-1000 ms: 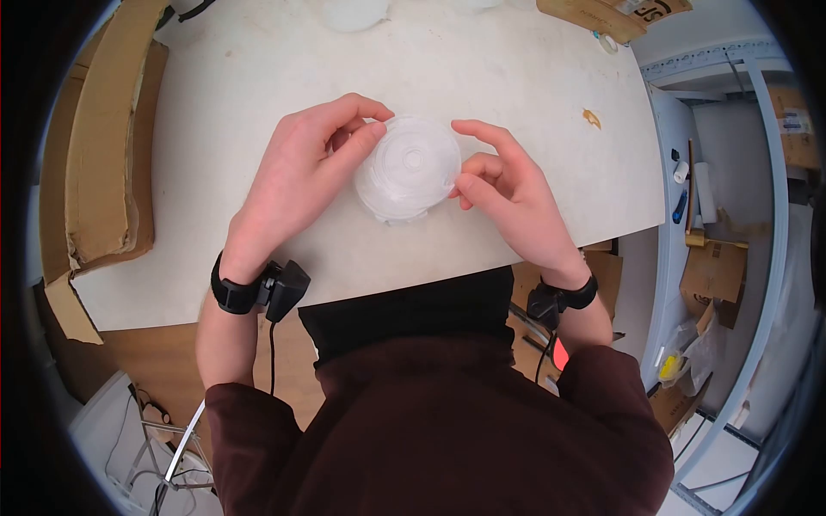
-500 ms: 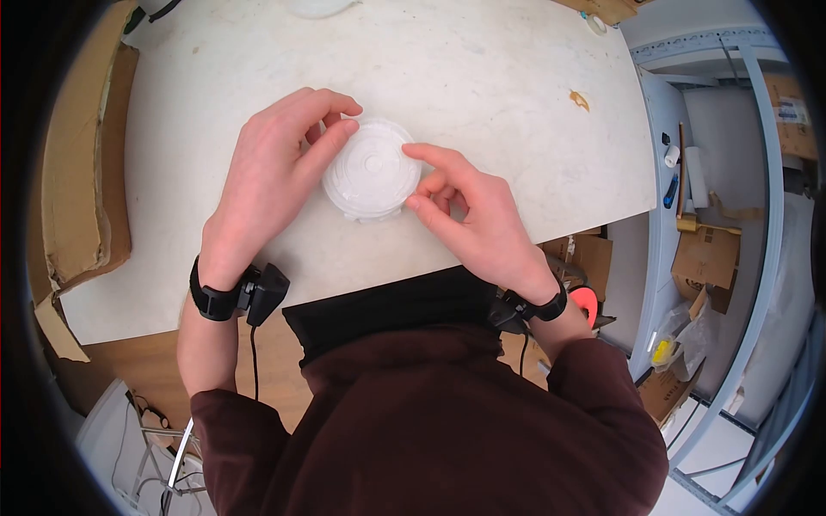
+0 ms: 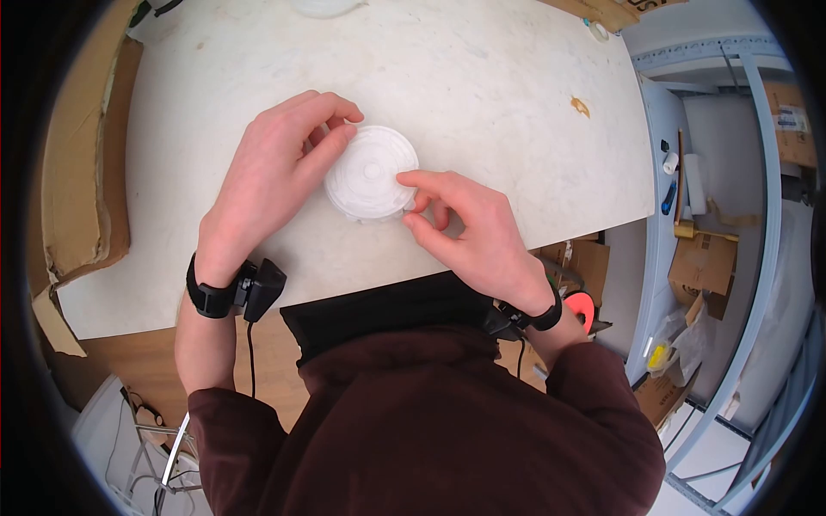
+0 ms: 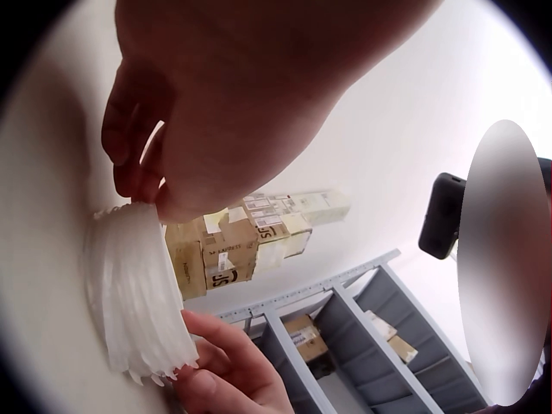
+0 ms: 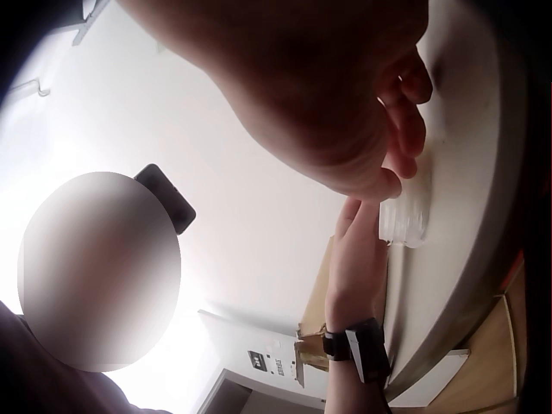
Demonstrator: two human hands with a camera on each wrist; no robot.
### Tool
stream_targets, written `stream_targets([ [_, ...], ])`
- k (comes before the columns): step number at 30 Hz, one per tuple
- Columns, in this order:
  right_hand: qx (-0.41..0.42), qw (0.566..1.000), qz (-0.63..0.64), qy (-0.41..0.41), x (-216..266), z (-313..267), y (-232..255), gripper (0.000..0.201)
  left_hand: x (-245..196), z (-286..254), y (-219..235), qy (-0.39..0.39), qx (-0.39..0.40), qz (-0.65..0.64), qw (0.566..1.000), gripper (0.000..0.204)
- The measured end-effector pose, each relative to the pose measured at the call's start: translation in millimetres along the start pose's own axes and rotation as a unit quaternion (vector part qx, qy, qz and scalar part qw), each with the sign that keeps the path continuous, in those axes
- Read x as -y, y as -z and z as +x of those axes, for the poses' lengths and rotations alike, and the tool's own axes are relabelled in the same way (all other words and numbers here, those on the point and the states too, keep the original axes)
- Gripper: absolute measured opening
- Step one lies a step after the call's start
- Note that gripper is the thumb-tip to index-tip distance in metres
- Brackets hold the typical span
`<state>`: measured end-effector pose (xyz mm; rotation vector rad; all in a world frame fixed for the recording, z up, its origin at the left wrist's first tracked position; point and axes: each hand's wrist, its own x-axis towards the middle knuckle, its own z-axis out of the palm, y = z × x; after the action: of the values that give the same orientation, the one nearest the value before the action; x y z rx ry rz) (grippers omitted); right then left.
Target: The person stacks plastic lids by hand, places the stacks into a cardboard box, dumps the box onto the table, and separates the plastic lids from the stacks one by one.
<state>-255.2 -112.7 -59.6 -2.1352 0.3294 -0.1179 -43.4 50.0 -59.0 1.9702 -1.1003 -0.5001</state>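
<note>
A round stack of translucent white plastic lids (image 3: 372, 176) rests on the white table (image 3: 490, 95) between the two hands. From the side, the left wrist view shows many thin ribbed rims (image 4: 138, 293) piled closely together. My left hand (image 3: 280, 168) grips the stack at its upper-left rim, thumb and bent fingers at the edge. My right hand (image 3: 469, 219) holds the right side, index fingertip on the top edge and thumb lower down at the rim. The right wrist view shows only part of the stack (image 5: 405, 224), partly covered by the right hand.
An open cardboard box (image 3: 82, 163) stands along the table's left edge. At the back are a clear plastic piece (image 3: 327, 7), another carton (image 3: 602, 10) and a tape roll (image 3: 598, 32). A brown scrap (image 3: 580, 107) lies to the right, with metal shelving (image 3: 766, 172) beyond.
The right hand has moved down along the rim towards the body. The stack's outline has become more even and round. The left hand keeps its place at the rim. The head view has shifted.
</note>
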Motion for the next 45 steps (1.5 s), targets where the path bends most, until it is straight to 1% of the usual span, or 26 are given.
stream_targets([
  [1, -0.014, 1.000, -0.016, 0.023, -2.8, 0.8, -1.0, 0.038, -0.1, 0.1, 0.4, 0.000, -0.002, 0.001, 1.000, 0.017],
  [5, -0.037, 0.998, -0.031, 0.047, -5.6, 1.1, -3.1, 0.036, 0.7, -0.6, -3.3, -0.006, 0.005, -0.020, 1.000, 0.018],
  [7, -0.034, 0.999, -0.026, 0.020, -5.0, 0.7, -1.8, 0.034, 0.5, -1.1, -5.7, -0.012, 0.000, -0.019, 1.000, 0.018],
  [8, -0.035, 0.999, -0.026, 0.023, -6.1, 1.5, -2.3, 0.034, 0.3, -1.1, -7.0, -0.017, -0.002, -0.020, 1.000, 0.017],
  [10, -0.090, 0.991, -0.077, 0.060, -7.3, 4.4, -4.6, 0.033, 1.0, -1.6, -9.8, -0.024, -0.006, -0.016, 1.000, 0.017],
  [11, -0.091, 0.991, -0.075, 0.064, -6.5, 6.8, -5.3, 0.033, 1.8, -1.8, -12.2, -0.042, -0.013, -0.001, 0.999, 0.018],
  [12, -0.117, 0.982, -0.111, 0.102, -4.9, 9.6, -5.8, 0.034, 2.2, -1.8, -13.8, -0.061, -0.021, 0.013, 0.998, 0.019],
  [13, -0.143, 0.969, -0.148, 0.140, -3.6, 12.4, -5.5, 0.036, 1.8, -1.8, -15.0, -0.063, -0.023, 0.015, 0.998, 0.019],
  [14, -0.145, 0.968, -0.149, 0.142, -4.3, 14.2, -6.0, 0.036, 1.1, -2.1, -16.0, -0.071, -0.026, 0.028, 0.997, 0.019],
  [16, -0.107, 0.973, -0.131, 0.155, -8.4, 15.5, -8.9, 0.039, 0.4, -1.6, -17.0, -0.080, -0.029, 0.041, 0.996, 0.019],
  [19, -0.097, 0.970, -0.157, 0.157, -11.5, 14.2, -8.8, 0.044, 0.5, -2.2, -18.7, -0.084, -0.039, 0.051, 0.994, 0.019],
  [22, -0.085, 0.968, -0.176, 0.160, -12.1, 14.0, -5.7, 0.046, -0.8, -1.2, -19.9, -0.105, -0.053, 0.064, 0.991, 0.021],
  [24, -0.078, 0.968, -0.176, 0.161, -9.5, 14.9, -2.0, 0.046, -2.1, -2.6, -22.5, -0.103, -0.049, 0.069, 0.991, 0.027],
  [26, -0.069, 0.969, -0.176, 0.162, -6.7, 19.4, 5.9, 0.046, -2.3, -4.6, -23.9, -0.108, -0.050, 0.071, 0.990, 0.030],
  [28, -0.025, 0.976, -0.149, 0.157, -0.9, 25.6, 21.5, 0.044, -1.7, -3.9, -24.4, -0.112, -0.052, 0.075, 0.990, 0.032],
  [29, -0.027, 0.975, -0.149, 0.163, 3.6, 32.9, 30.0, 0.044, -2.0, -4.3, -24.8, -0.117, -0.052, 0.071, 0.989, 0.033],
  [31, -0.083, 0.952, -0.213, 0.202, 9.9, 60.6, 49.6, 0.040, -2.3, -4.8, -26.3, -0.122, -0.053, 0.072, 0.988, 0.035],
  [33, -0.120, 0.936, -0.241, 0.226, 2.1, 101.1, 63.1, 0.034, -3.1, -4.4, -27.2, -0.140, -0.062, 0.065, 0.986, 0.035],
  [36, -0.148, 0.931, -0.252, 0.218, -17.9, 172.9, 75.7, 0.029, -3.4, -3.8, -26.3, -0.146, -0.065, 0.068, 0.985, 0.034],
  [38, -0.160, 0.914, -0.315, 0.198, -23.3, 213.2, 72.1, 0.023, -3.7, -4.2, -26.1, -0.147, -0.062, 0.072, 0.985, 0.033],
  [39, -0.163, 0.913, -0.313, 0.206, -25.4, 229.2, 69.2, 0.023, -3.3, -4.4, -24.8, -0.144, -0.057, 0.074, 0.985, 0.032],
  [40, -0.171, 0.896, -0.345, 0.221, -27.2, 243.2, 64.5, 0.020, -2.8, -4.4, -24.3, -0.143, -0.062, 0.079, 0.985, 0.032],
  [41, -0.179, 0.878, -0.377, 0.235, -29.5, 254.8, 60.0, 0.018, -3.0, -4.2, -24.7, -0.147, -0.064, 0.074, 0.984, 0.031],
  [42, -0.179, 0.877, -0.375, 0.241, -29.6, 264.3, 56.1, 0.018, -3.1, -4.5, -24.8, -0.151, -0.065, 0.070, 0.984, 0.030],
  [44, -0.174, 0.857, -0.426, 0.231, -31.7, 279.5, 50.4, 0.016, -3.5, -4.9, -23.9, -0.152, -0.066, 0.073, 0.984, 0.030],
  [45, -0.174, 0.856, -0.426, 0.234, -32.6, 283.0, 48.2, 0.016, -3.4, -4.9, -23.5, -0.154, -0.061, 0.072, 0.984, 0.030],
])
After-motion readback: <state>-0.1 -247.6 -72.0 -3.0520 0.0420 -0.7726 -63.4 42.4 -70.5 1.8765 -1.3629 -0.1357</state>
